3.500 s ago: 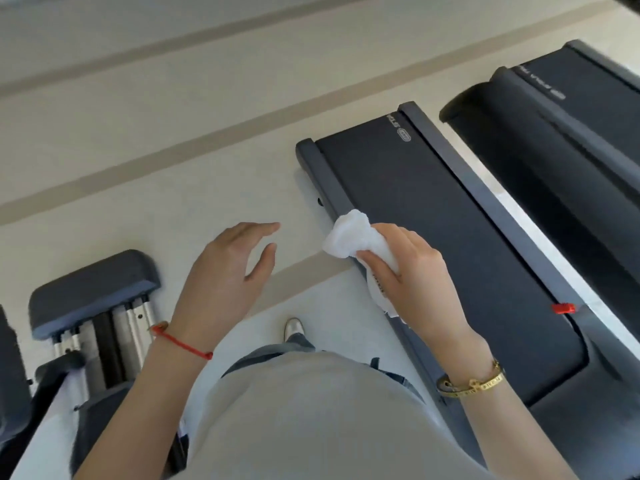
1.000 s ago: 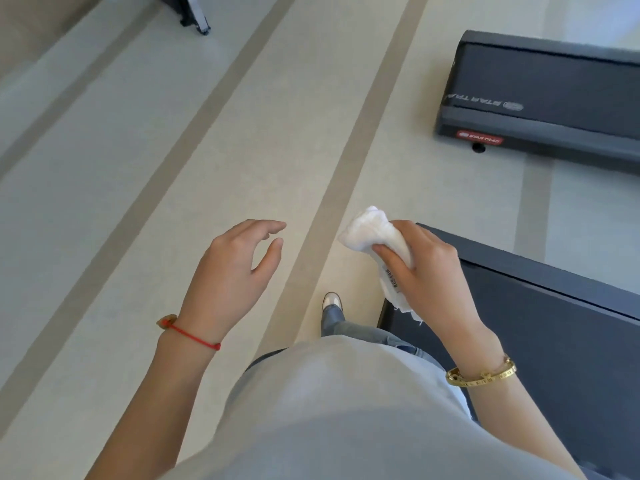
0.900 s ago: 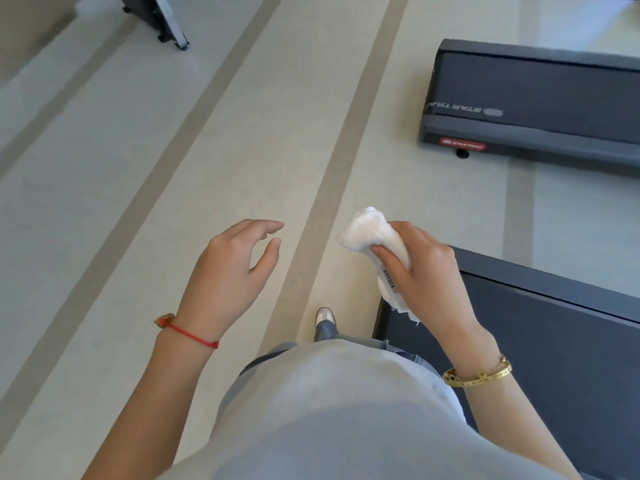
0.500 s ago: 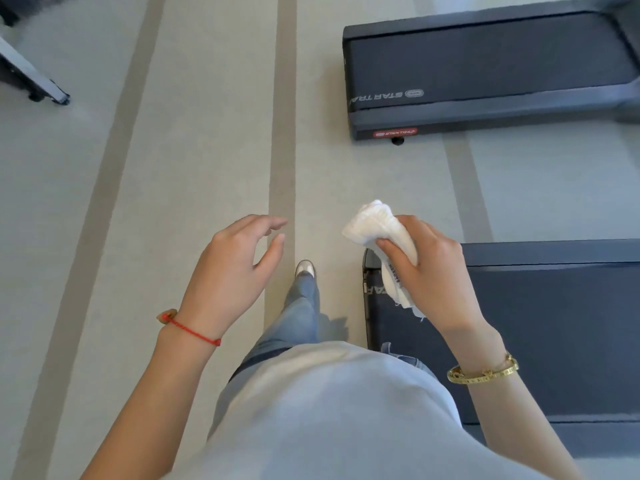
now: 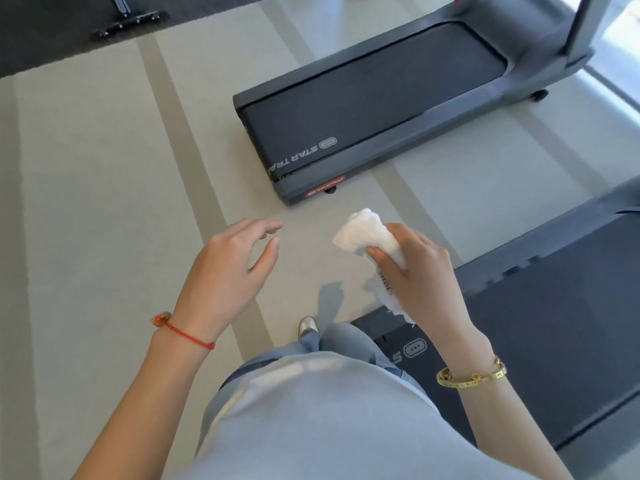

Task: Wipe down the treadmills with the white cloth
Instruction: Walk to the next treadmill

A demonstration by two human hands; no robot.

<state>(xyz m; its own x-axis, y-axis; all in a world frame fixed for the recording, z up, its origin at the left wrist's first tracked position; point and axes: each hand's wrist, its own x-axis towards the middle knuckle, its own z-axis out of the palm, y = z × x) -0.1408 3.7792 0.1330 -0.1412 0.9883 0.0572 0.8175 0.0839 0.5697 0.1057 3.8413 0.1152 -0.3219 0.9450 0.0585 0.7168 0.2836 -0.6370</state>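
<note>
Right hand (image 5: 420, 271) gripped bunched white cloth (image 5: 367, 235) above floor, between 2 treadmills (image 5: 374, 95). Left hand (image 5: 228, 271) held nothing, fingers relaxed, loosely spread.

A pale beige floor (image 5: 86, 202) runs through the room, crossed by darker tan stripes (image 5: 180, 126). A dark mat (image 5: 52, 26) lies at upper left, bearing a metal equipment foot (image 5: 130, 20). Daylight brightens the right side.
</note>
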